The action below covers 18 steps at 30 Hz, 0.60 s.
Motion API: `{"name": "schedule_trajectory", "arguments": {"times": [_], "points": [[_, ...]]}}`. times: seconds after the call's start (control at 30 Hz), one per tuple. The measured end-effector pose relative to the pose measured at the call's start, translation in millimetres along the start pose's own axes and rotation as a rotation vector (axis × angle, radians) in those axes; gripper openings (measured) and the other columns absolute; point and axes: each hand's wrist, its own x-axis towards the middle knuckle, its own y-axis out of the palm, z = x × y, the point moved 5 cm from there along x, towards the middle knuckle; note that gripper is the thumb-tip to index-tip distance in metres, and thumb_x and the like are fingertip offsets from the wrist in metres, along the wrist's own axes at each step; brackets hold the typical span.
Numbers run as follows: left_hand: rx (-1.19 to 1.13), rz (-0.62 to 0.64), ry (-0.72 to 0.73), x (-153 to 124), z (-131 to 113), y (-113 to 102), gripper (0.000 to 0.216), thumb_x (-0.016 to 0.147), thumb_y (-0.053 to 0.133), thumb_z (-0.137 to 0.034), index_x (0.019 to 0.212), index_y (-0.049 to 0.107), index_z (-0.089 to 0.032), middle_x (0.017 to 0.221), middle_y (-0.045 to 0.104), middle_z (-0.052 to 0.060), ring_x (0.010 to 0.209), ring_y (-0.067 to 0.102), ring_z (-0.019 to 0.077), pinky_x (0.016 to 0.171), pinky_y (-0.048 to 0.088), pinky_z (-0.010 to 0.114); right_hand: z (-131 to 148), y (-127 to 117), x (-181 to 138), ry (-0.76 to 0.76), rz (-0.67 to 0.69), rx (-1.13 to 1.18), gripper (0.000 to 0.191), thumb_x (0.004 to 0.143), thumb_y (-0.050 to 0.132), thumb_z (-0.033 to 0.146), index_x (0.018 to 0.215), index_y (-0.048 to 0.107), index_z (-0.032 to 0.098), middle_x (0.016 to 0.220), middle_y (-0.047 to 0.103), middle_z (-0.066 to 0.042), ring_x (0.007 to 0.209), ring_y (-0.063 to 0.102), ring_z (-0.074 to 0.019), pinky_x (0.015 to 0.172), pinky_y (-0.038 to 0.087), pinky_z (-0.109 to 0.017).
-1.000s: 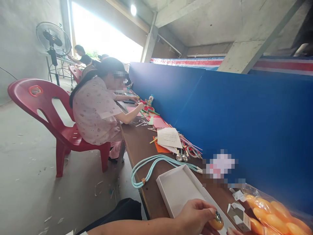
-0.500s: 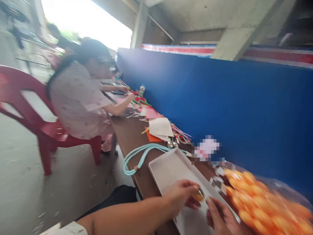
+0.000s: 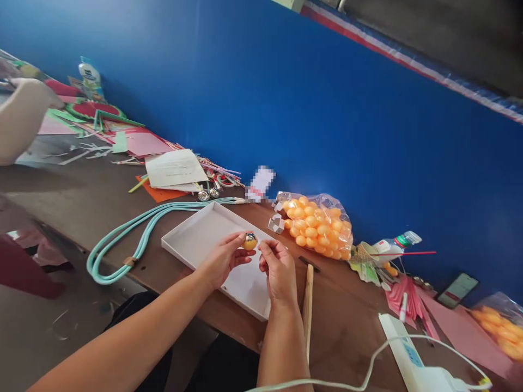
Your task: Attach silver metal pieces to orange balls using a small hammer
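Between the fingertips of my left hand [image 3: 224,257] is a small ball [image 3: 249,241], yellow-orange below and shiny silver on top. My right hand [image 3: 278,264] is just right of the ball, thumb and forefinger pinched together; anything between them is too small to make out. Both hands are above a shallow white box lid [image 3: 186,231] lying on the brown table [image 3: 343,326]. A clear bag of orange balls [image 3: 314,223] lies beyond my right hand, with a small pale box piece [image 3: 276,223] at its left end.
A looped light-blue cord [image 3: 143,239] lies left of the lid, near two silver balls [image 3: 203,195] and papers [image 3: 175,167]. A wooden stick [image 3: 308,310], a power strip [image 3: 402,348] with a white cable, a bottle [image 3: 394,245] and a phone [image 3: 457,289] lie rightward. Another person's arm [image 3: 24,117] is far left.
My view has swung right and down, bringing the table's right side into sight. The left hand keeps the ball; the right hand stays close beside it.
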Motion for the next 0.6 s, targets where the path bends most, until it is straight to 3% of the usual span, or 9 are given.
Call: {"name": "schedule_trajectory", "arguments": {"times": [0.4,0.6], "points": [[0.049,0.031,-0.006,-0.3,-3.5,5.4,0.033,0.084,0.061,-0.028,0.114,0.062,-0.015,0.092,0.069,0.009,0.075,0.067,0.0151,0.062,0.055,0.022,-1.8,4.2,-0.5,0.042,0.051,0.115,0.022,0.075,0.072,0.036,0.082,0.062,0.018,0.055,0.050,0.007,0.046,0.037,-0.0042,0.044,0.029,-0.017],[0.053,0.059,0.007,0.0,-2.9,5.4,0.032,0.083,0.063,-0.029,0.111,0.063,-0.015,0.091,0.069,0.008,0.074,0.066,0.0133,0.063,0.054,0.021,-0.4,6.9,-1.3,0.066,0.054,0.157,0.021,0.071,0.074,0.034,0.078,0.063,0.018,0.068,0.059,0.004,0.046,0.038,-0.0026,0.042,0.028,-0.017]]}}
